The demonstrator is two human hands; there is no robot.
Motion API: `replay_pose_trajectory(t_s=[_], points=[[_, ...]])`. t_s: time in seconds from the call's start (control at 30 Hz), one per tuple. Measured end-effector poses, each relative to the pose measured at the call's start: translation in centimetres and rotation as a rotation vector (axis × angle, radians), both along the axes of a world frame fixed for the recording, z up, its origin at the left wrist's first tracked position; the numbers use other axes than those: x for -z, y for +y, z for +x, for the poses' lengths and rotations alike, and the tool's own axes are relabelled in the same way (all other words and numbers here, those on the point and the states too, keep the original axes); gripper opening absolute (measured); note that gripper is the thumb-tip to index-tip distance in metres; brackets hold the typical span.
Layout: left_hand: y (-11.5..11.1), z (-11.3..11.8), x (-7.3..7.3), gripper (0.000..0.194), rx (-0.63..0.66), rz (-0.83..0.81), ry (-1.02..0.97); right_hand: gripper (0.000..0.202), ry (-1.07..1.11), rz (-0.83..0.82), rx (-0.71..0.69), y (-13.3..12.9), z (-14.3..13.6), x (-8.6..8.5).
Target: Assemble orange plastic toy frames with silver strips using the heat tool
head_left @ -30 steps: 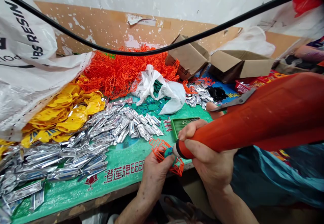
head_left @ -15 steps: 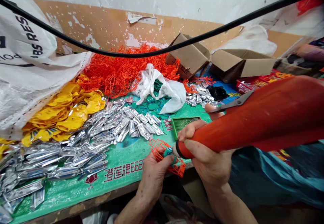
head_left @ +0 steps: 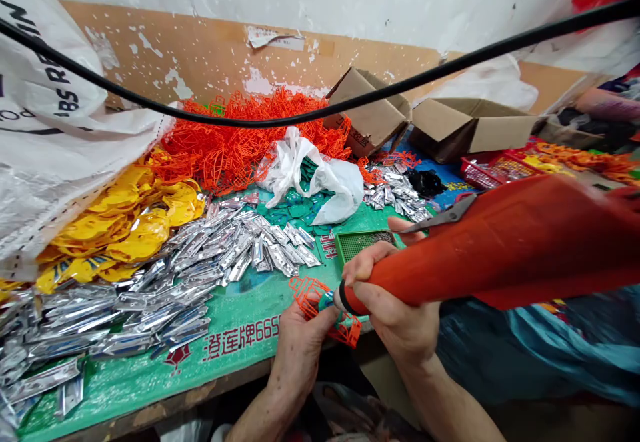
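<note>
My left hand (head_left: 299,341) pinches an orange plastic frame (head_left: 306,293) with a small teal piece (head_left: 326,300) on it, at the table's front edge. Wrapped round the narrow front end of a long red tool (head_left: 440,262) is my right hand (head_left: 400,309). The tool's pale tip meets the teal piece; what lies under the tip is hidden. A metal lever (head_left: 445,217) runs along the tool's upper side, and one finger of my right hand extends beneath it.
Silver metal strips (head_left: 240,242) and yellow pieces (head_left: 135,222) lie left, orange frames (head_left: 240,142) behind. A white bag (head_left: 340,182), a green tray (head_left: 345,249) and two cardboard boxes (head_left: 367,112) (head_left: 505,132) stand beyond my hands. A black cable (head_left: 250,123) crosses the view.
The view has shifted slightly. The red tool's rear end appears lower, and both hands sit a little further left in the picture. Their holds look the same.
</note>
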State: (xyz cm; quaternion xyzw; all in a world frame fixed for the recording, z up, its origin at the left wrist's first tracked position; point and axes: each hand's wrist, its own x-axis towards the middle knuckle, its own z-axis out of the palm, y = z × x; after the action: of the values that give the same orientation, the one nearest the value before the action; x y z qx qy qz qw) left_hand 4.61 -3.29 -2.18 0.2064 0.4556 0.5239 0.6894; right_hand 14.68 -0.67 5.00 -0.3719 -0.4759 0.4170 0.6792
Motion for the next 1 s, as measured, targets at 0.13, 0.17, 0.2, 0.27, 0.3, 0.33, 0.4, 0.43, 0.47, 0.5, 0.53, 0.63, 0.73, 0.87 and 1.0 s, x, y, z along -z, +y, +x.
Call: replay_pose_trajectory(t_s=[0.13,0.17,0.2,0.27,0.3,0.33,0.4,0.43,0.47,0.5,0.53,0.63,0.73,0.87,1.0], points=[[-0.1,-0.1,0.2,0.014,0.012,0.000,0.004,0.015,0.001,-0.011,-0.016,-0.1,0.0,0.2],[-0.1,-0.2,0.2,0.015,0.024,0.001,0.002,0.016,0.021,-0.009,-0.036,-0.1,0.1,0.0],[-0.1,-0.3,0.1,0.016,0.041,0.002,-0.006,0.017,0.050,-0.005,-0.063,-0.1,0.2,-0.1],[0.0,-0.5,-0.1,0.020,0.087,0.001,-0.040,0.017,0.103,0.019,-0.119,0.2,0.6,-0.7],[0.0,-0.7,-0.3,0.021,0.104,-0.007,-0.061,0.016,0.115,0.033,-0.122,0.4,0.9,-1.0],[0.1,-0.8,-0.4,0.022,0.113,-0.021,-0.079,0.014,0.113,0.047,-0.096,0.8,1.4,-1.3],[0.2,-1.2,-0.6,0.023,0.118,-0.061,-0.093,0.011,0.085,0.072,0.027,1.9,2.6,-1.7],[0.3,-1.4,-0.7,0.025,0.120,-0.082,-0.095,0.010,0.071,0.085,0.104,2.7,3.2,-1.8],[0.3,-1.6,-0.7,0.026,0.124,-0.101,-0.096,0.010,0.058,0.096,0.176,3.4,4.0,-1.8],[0.4,-1.8,-0.7,0.028,0.133,-0.115,-0.099,0.010,0.042,0.109,0.233,4.2,4.7,-1.6],[0.5,-1.9,-0.7,0.029,0.143,-0.122,-0.103,0.010,0.021,0.119,0.277,5.0,5.5,-1.4],[0.7,-2.0,-0.5,0.034,0.163,-0.128,-0.109,0.012,-0.038,0.119,0.352,7.0,7.2,0.0],[0.8,-1.9,-0.3,0.037,0.158,-0.146,-0.105,0.014,-0.041,0.084,0.353,8.0,7.8,1.3],[1.1,-1.6,-0.5,0.034,0.100,-0.160,-0.127,0.014,-0.039,0.044,0.338,8.4,7.6,2.2],[1.3,-1.5,-0.8,0.038,0.048,-0.193,-0.141,0.012,-0.043,0.012,0.321,8.4,7.4,2.5]])
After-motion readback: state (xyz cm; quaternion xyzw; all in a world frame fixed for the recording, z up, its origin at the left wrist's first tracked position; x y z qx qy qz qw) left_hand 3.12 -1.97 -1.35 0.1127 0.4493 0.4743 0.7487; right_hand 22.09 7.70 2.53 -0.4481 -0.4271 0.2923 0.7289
